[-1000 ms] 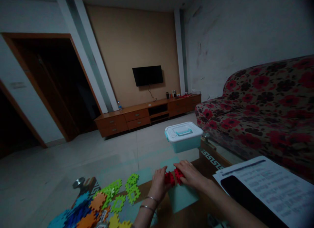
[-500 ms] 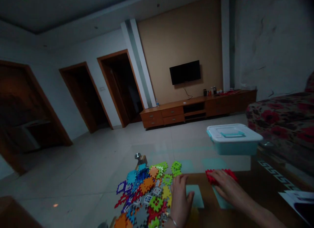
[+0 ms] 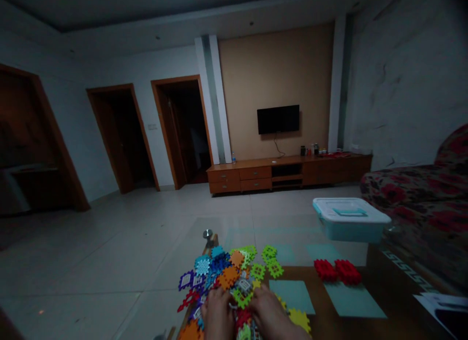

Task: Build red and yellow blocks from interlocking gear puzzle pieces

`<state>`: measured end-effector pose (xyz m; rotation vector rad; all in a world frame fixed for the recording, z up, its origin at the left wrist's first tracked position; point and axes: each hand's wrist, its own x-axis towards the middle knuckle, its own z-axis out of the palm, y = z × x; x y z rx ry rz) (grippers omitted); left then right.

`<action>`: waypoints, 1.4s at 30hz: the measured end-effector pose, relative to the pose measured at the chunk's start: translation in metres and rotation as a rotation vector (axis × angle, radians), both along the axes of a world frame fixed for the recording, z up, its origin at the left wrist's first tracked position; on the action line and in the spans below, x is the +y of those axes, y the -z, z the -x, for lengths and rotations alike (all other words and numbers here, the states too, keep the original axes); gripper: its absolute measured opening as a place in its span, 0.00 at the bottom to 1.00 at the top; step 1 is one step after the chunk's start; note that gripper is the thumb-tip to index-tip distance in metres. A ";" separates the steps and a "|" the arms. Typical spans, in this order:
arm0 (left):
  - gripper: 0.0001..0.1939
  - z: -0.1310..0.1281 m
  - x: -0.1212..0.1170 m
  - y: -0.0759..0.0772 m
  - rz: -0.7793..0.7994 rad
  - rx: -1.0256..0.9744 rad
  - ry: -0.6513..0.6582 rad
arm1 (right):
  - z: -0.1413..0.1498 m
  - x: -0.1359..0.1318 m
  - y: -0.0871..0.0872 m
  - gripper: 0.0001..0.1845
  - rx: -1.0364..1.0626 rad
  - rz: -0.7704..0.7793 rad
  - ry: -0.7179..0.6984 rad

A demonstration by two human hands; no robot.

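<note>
Left hand (image 3: 217, 316) and right hand (image 3: 269, 314) side by side at the bottom centre of the frame, nearly touching, both pressed down on a heaped pile of interlocking plastic tiles (image 3: 223, 276) with jagged puzzle edges, in blue, orange, green, purple, red and yellow. Grip on any single tile impossible to tell, the backs of both hands hiding what lies beneath.

Just right of the pile, a small teal mat (image 3: 291, 296) and, further right, a larger teal mat (image 3: 354, 300), both lying flat on a wood-framed glass coffee table (image 3: 398, 301). Directly above the larger mat, two red tile clusters (image 3: 325, 270) (image 3: 347, 272) next to each other, touching or almost so. Beyond them, at the table's far edge, a lidded plastic storage box (image 3: 349, 220) with a white lid and teal base. In the lower right corner, printed papers (image 3: 435, 303). Along the right edge, a floral sofa (image 3: 413, 203).
</note>
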<state>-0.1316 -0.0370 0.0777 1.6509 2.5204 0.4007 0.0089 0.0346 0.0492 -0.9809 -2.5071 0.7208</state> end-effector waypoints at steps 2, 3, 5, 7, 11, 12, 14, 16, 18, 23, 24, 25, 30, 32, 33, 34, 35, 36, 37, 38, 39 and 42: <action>0.21 -0.008 -0.002 0.001 0.084 -0.010 0.048 | 0.005 0.002 -0.002 0.18 -0.055 0.010 0.022; 0.21 -0.011 -0.002 0.002 0.121 -0.007 0.061 | 0.007 0.004 -0.002 0.19 -0.085 0.013 0.036; 0.22 -0.016 -0.003 0.003 0.173 0.011 0.071 | 0.009 0.008 0.000 0.19 -0.140 0.021 0.066; 0.23 -0.018 -0.003 0.004 0.185 0.026 0.085 | 0.011 0.013 0.005 0.20 -0.190 0.027 0.090; 0.25 -0.018 -0.002 0.004 0.204 0.005 0.087 | 0.022 0.021 0.012 0.23 -0.251 0.029 0.118; 0.24 -0.017 -0.002 0.004 0.210 -0.008 0.085 | 0.025 0.022 0.013 0.22 -0.255 0.030 0.123; 0.23 -0.016 -0.003 0.003 0.208 -0.037 0.097 | 0.030 0.024 0.014 0.19 -0.251 0.045 0.136; 0.22 -0.014 -0.004 0.001 0.197 -0.057 0.126 | 0.033 0.026 0.015 0.17 -0.226 0.081 0.159; 0.22 -0.013 -0.005 0.000 0.191 -0.063 0.149 | 0.031 0.029 0.017 0.18 -0.179 0.130 0.195; 0.31 -0.011 -0.005 0.006 0.174 -0.115 0.158 | 0.019 0.037 0.020 0.13 -0.046 0.283 0.283; 0.33 -0.011 -0.005 0.009 0.170 -0.132 0.158 | 0.016 0.038 0.019 0.11 -0.010 0.314 0.288; 0.35 -0.011 -0.004 0.012 0.161 -0.145 0.154 | 0.014 0.039 0.018 0.10 0.031 0.343 0.286; 0.28 -0.016 0.002 0.014 0.037 -0.203 0.154 | 0.004 0.039 0.009 0.10 0.227 0.442 0.247; 0.20 -0.019 0.004 0.010 -0.024 -0.228 0.150 | -0.004 0.040 0.007 0.11 0.289 0.447 0.242; 0.17 -0.020 0.005 0.008 -0.052 -0.236 0.144 | -0.010 0.041 0.007 0.12 0.319 0.444 0.247; 0.16 -0.021 0.006 0.007 -0.084 -0.245 0.139 | -0.019 0.041 0.007 0.14 0.345 0.441 0.256; 0.16 -0.022 0.008 0.007 -0.122 -0.257 0.134 | -0.030 0.042 0.008 0.16 0.368 0.441 0.270; 0.17 -0.023 0.010 0.008 -0.173 -0.275 0.132 | -0.043 0.044 0.009 0.18 0.385 0.440 0.288; 0.16 -0.025 0.013 0.009 -0.232 -0.298 0.134 | -0.059 0.045 0.010 0.19 0.397 0.438 0.309; 0.16 -0.027 0.017 0.012 -0.295 -0.321 0.143 | -0.078 0.046 0.012 0.19 0.403 0.433 0.336; 0.16 -0.032 0.021 0.016 -0.352 -0.340 0.161 | -0.098 0.046 0.014 0.19 0.407 0.422 0.367; 0.15 -0.057 0.036 0.029 -0.463 -0.367 0.280 | -0.162 0.045 0.019 0.14 0.398 0.358 0.464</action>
